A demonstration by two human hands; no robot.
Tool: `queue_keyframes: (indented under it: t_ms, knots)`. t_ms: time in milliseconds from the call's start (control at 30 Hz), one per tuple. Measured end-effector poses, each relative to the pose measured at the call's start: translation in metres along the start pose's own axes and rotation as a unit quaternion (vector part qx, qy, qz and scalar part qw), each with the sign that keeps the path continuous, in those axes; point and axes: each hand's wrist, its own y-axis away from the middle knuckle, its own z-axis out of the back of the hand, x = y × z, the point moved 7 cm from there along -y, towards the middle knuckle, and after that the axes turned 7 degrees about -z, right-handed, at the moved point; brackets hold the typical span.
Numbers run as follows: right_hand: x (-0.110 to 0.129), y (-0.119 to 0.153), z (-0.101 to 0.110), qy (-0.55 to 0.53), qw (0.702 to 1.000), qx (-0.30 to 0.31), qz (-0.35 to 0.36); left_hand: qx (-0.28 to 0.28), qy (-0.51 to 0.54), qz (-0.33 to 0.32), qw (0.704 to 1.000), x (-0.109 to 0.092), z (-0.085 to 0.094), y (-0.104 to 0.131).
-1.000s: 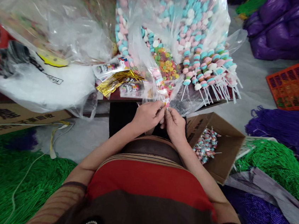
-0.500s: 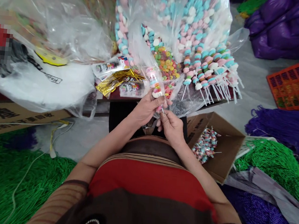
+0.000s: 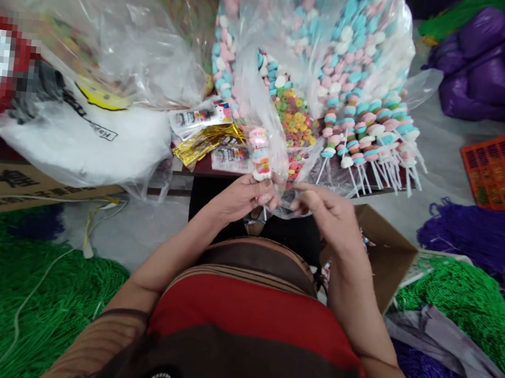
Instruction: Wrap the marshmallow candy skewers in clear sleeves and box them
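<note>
A candy skewer [image 3: 260,155] of pink, white, blue and orange pieces stands upright in a clear printed wrapper. My left hand [image 3: 243,197] is closed around its lower end, and a bit of white stick shows below the fingers. To the right, my right hand [image 3: 333,218] is at the near edge of a clear plastic bag [image 3: 320,171], its forefinger stretched out and nothing visible in it. Just beyond both hands lie loose gummy rings [image 3: 295,118] in green, yellow and orange. Finished-looking marshmallow skewers [image 3: 376,127] lie in a pile on the right, sticks toward me.
Large bags of marshmallows [image 3: 358,38] and gummies [image 3: 175,18] line the back. Printed wrappers [image 3: 199,117], gold twist ties [image 3: 210,142] and a white plastic bundle [image 3: 89,148] lie left. A cardboard box [image 3: 392,258] stands low right, near an orange crate [image 3: 502,167] and purple cords [image 3: 476,248].
My right hand has let go of the stick end and moved right, its forefinger stretching out. My left hand keeps its hold on the skewer. The whole view has shifted slightly.
</note>
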Motion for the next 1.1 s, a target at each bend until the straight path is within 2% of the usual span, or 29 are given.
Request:
queue_keyframes:
  t_ms: [67, 133, 200, 300, 400, 467, 567, 633, 700, 767, 867, 967, 1100]
  knots:
    - [0.005, -0.011, 0.006, -0.083, 0.996, -0.02, 0.002, 0.065, 0.021, 0.037, 0.997, 0.003, -0.013, 0.004]
    - [0.009, -0.022, -0.009, -0.168, 0.985, 0.036, -0.009, 0.126, 0.049, 0.082, 0.987, 0.012, -0.027, 0.009]
    - [0.009, -0.029, -0.032, -0.236, 0.965, 0.104, -0.044, 0.164, 0.061, 0.112, 0.978, 0.021, -0.035, 0.012]
    - [0.008, -0.035, -0.054, -0.285, 0.947, 0.126, -0.083, 0.162, 0.008, 0.107, 0.981, 0.025, -0.028, 0.012]
    - [0.005, -0.04, -0.058, -0.27, 0.957, 0.085, -0.069, 0.122, -0.177, 0.068, 0.974, 0.016, -0.007, 0.01]
    - [0.004, -0.042, -0.057, -0.238, 0.969, 0.05, -0.037, 0.088, -0.336, 0.035, 0.937, 0.007, 0.007, 0.009]
    - [0.007, -0.044, -0.055, -0.18, 0.983, -0.003, 0.025, 0.019, -0.524, -0.033, 0.851, -0.008, 0.022, 0.006]
    - [0.009, -0.043, -0.054, -0.142, 0.988, -0.034, 0.049, -0.024, -0.592, -0.071, 0.802, -0.015, 0.029, 0.006]
    - [0.01, -0.043, -0.054, -0.11, 0.991, -0.055, 0.054, -0.037, -0.615, -0.092, 0.783, -0.017, 0.032, 0.005]
    - [0.011, -0.044, -0.056, -0.092, 0.993, -0.055, 0.052, -0.019, -0.597, -0.102, 0.796, -0.018, 0.031, 0.005]
    - [0.014, -0.046, -0.06, -0.086, 0.994, -0.026, 0.056, 0.025, -0.538, -0.096, 0.837, -0.019, 0.029, 0.006]
    - [0.018, -0.049, -0.062, -0.066, 0.995, -0.005, 0.079, 0.027, -0.499, -0.08, 0.863, -0.021, 0.032, 0.008]
    - [0.025, -0.05, -0.06, -0.026, 0.99, -0.046, 0.132, 0.016, -0.465, -0.074, 0.882, -0.022, 0.035, 0.01]
